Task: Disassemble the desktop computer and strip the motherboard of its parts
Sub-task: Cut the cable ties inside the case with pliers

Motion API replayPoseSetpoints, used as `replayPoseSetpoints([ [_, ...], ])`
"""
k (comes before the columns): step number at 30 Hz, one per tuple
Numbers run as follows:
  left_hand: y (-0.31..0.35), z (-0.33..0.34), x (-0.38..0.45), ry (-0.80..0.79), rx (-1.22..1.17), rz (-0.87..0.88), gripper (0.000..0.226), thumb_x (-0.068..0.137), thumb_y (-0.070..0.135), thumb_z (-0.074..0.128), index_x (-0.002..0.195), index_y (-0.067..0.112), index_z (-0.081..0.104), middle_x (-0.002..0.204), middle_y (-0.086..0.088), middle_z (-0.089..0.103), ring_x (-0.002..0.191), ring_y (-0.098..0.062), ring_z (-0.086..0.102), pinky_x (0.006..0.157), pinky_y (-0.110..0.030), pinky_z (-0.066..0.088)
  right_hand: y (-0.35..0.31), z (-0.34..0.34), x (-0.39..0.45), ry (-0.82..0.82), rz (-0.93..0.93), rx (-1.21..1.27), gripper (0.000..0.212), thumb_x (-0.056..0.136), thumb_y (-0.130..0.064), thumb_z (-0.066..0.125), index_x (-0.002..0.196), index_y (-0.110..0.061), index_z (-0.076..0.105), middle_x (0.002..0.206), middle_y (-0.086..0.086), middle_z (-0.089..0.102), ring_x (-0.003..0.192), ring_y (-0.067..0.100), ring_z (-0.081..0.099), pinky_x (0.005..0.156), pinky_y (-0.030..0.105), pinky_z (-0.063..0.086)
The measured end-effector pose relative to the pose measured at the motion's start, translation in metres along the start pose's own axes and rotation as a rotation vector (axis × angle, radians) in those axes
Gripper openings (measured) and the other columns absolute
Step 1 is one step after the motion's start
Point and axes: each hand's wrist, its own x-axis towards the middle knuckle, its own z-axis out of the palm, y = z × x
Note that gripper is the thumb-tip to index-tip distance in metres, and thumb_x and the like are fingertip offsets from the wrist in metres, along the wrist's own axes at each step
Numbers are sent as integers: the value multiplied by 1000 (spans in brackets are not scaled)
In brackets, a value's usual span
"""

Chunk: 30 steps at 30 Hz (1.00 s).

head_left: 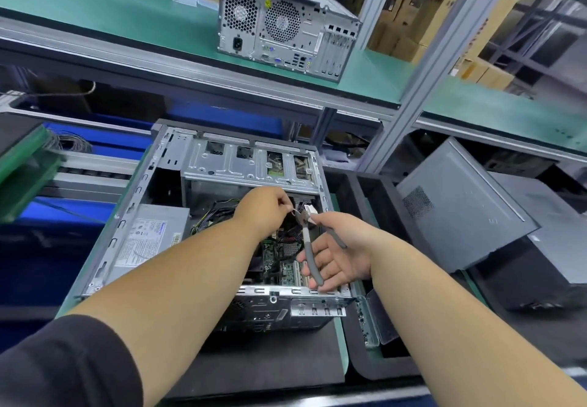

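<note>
An open desktop case [127,241] lies on its side in front of me, with its drive cage [247,165] at the far end and a grey power supply [149,235] on the left. The motherboard [282,263] shows between my arms. My left hand [263,209] reaches into the case and pinches a thin cable or tie just under the drive cage. My right hand [336,247] holds grey-handled cutting pliers [309,247], whose jaws point at the spot that my left fingers pinch.
A second, closed computer tower [286,22] stands on the green upper shelf [95,15]. Removed grey side panels [460,206] lean in a black bin on the right. A shelf post [422,79] rises at the right. Blue bins [63,216] sit on the left.
</note>
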Motion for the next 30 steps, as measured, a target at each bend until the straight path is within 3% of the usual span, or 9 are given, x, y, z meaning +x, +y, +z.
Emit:
replayPoseSetpoints([
  [11,2,-3,-4,-11,-20,-1,8,89,27,64,84,27,70,80,8,67,77,-13,60,69,-27,49,-3,8,14,54,-10,-12,77,95,-64,31,120,4,56,105,23,65,87,35,68,72,38,56],
  [17,2,-4,-6,-46,-37,-31,9,89,27,64,82,27,69,79,3,69,73,-15,64,67,-28,52,4,20,20,176,-51,-53,66,98,-60,33,107,1,59,92,18,63,69,29,65,57,30,52],
  [23,2,-3,-6,-43,-54,-35,15,89,26,65,75,31,66,71,9,65,66,-10,60,58,-22,45,6,24,21,235,-91,-45,63,100,-58,31,95,-2,58,78,14,59,54,24,59,49,26,48],
  [30,2,-3,-7,-35,-36,-50,15,88,27,65,73,30,67,71,10,65,70,-11,62,67,-26,51,9,26,19,261,-117,-26,60,99,-57,35,98,-1,56,74,14,56,49,23,55,38,20,45],
])
